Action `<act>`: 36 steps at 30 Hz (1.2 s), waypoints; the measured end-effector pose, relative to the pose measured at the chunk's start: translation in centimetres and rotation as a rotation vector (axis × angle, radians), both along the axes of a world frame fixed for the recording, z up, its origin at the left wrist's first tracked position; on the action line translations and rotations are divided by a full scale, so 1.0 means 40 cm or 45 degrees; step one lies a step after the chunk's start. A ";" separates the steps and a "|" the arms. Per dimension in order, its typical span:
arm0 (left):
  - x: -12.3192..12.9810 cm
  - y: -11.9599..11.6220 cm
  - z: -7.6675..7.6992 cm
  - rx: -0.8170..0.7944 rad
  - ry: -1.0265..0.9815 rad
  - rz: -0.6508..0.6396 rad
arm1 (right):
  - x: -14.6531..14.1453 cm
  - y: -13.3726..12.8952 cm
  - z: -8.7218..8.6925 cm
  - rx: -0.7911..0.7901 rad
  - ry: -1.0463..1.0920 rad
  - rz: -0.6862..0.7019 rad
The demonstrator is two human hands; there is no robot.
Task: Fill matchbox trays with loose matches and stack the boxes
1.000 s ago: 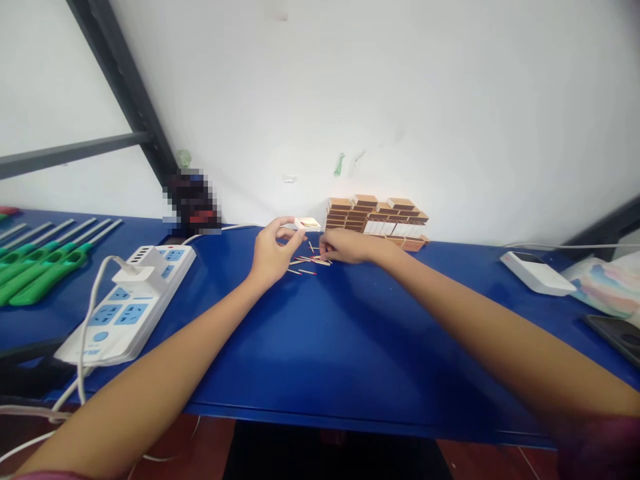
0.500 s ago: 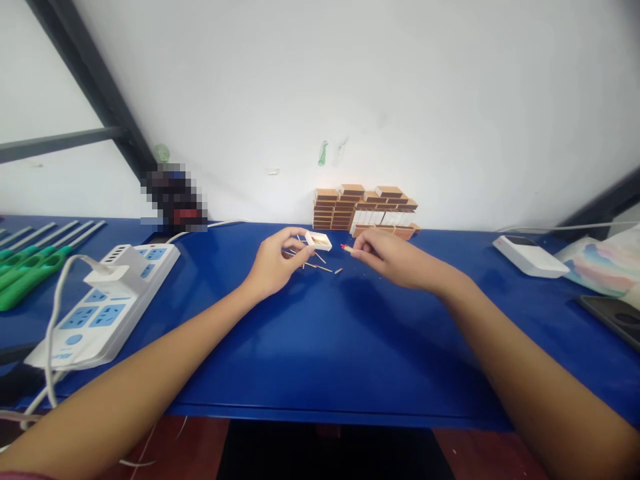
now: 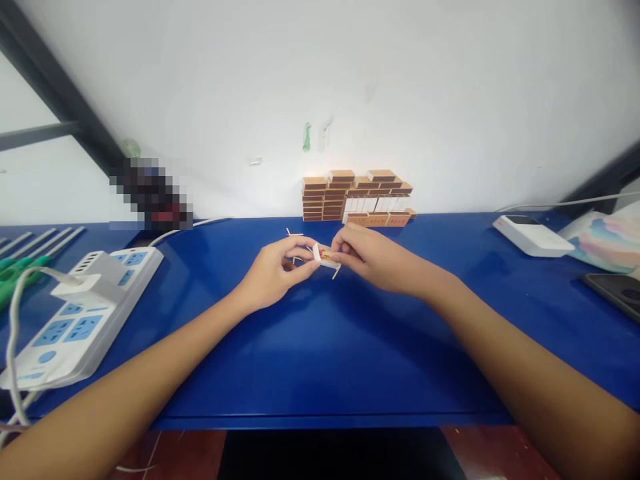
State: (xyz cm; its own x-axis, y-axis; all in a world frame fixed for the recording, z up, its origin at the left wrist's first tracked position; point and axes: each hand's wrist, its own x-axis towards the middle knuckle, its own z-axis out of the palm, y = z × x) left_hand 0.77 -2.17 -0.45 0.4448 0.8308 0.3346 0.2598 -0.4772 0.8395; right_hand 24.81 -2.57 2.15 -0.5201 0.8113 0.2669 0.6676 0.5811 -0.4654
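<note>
Between the thumb and fingers of my left hand (image 3: 281, 270) is a small white matchbox tray (image 3: 317, 253), tilted a little above the blue table. Red-tipped matches (image 3: 327, 255) show inside it. My right hand (image 3: 367, 257) is closed at the tray's right end, its thumb and fingertips pinching matches at the opening. Some loose matches (image 3: 295, 233) lie on the table behind and below the tray, partly hidden by my hands. Against the wall, behind my right hand, stand stacked matchboxes (image 3: 327, 200) with brown striking sides.
On the left lies a white power strip (image 3: 100, 320) with a plugged-in adapter and cable, near green-handled tools (image 3: 25, 267). At right are a white device (image 3: 533, 237), a dark phone-like object (image 3: 613, 297) and a pastel bag (image 3: 605, 240). The blue table's front edge (image 3: 330, 421) runs below my forearms.
My right hand has moved left with the matches, bringing them to the tray. The tray has tilted in my left hand. The camera view has shifted slightly.
</note>
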 end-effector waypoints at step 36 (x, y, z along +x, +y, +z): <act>-0.015 0.035 -0.011 -0.118 -0.325 0.205 | -0.047 -0.012 -0.048 -0.154 -0.390 -0.496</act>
State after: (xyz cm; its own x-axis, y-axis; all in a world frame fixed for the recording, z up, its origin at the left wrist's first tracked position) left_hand 0.16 -0.78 -0.91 0.2166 0.9159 0.3378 0.1011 -0.3652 0.9254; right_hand 22.94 -3.06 0.22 -0.2125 0.9762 0.0421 0.9403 0.2160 -0.2631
